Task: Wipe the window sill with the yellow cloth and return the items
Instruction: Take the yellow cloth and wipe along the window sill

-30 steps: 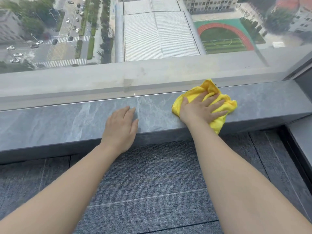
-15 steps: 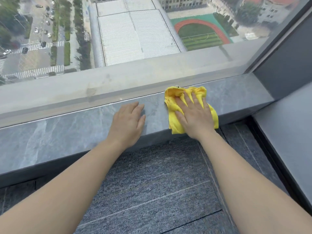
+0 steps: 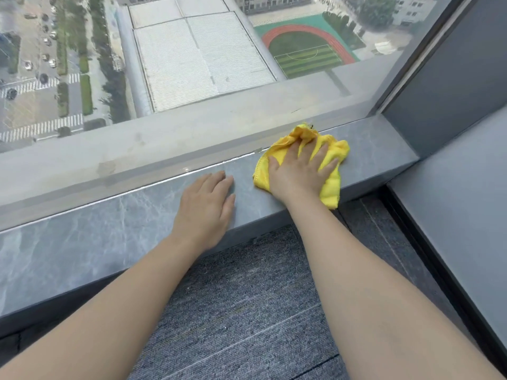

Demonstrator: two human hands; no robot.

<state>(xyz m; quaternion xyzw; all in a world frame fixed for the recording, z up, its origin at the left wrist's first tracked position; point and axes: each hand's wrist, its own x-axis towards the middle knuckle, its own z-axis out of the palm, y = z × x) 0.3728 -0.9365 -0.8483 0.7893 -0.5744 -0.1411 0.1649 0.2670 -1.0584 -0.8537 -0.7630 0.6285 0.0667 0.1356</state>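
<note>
Right hand (image 3: 297, 175) lies palm-down with fingers spread on the crumpled yellow cloth (image 3: 330, 185), pressing it flat against the grey marbled window sill (image 3: 82, 242) near the sill's right end, close to the window glass (image 3: 192, 64). Left hand (image 3: 205, 209) rests flat and open on the bare sill just beside the cloth, fingers together, holding nothing. Grey carpet (image 3: 241, 311) lies below the sill.

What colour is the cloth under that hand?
Bright yellow cloth, under the right hand; head view.
</note>
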